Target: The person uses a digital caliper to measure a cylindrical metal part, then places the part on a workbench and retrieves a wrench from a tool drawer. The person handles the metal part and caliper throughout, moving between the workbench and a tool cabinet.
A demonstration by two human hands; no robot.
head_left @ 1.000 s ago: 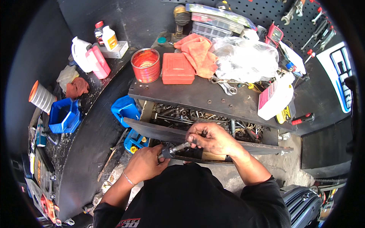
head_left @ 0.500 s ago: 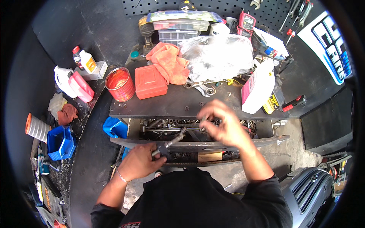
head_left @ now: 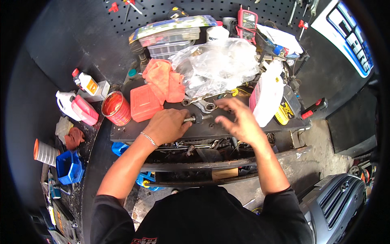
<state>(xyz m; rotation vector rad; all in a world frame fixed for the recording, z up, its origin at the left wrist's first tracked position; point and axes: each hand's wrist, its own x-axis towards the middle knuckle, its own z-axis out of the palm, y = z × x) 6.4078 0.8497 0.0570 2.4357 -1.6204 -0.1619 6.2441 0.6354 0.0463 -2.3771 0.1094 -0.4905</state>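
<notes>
My left hand (head_left: 167,124) is closed around a metal rod with a dark collar (head_left: 198,118), just above the front of the dark workbench top (head_left: 130,131). The rod's thin end points right, toward my right hand (head_left: 242,123). That hand has its fingers spread, with nothing visible in them. Behind the rod lies a combination wrench (head_left: 208,106), close to my right fingertips. A red plastic case (head_left: 145,104) sits beyond my left hand, with an orange cloth (head_left: 164,79) partly over it. Below both hands, a pulled-out drawer (head_left: 178,166) holds several metal tools.
A red can (head_left: 116,107) stands at the bench's left end. A clear plastic bag (head_left: 221,65) covers the middle back. On the right are a white jug (head_left: 266,97) and a yellow-black container (head_left: 287,112). A grey car front (head_left: 339,199) is at lower right.
Both hands have moved forward from over the drawer to the bench top. The rod in my left hand has swung level, and my right hand's fingers have spread.
</notes>
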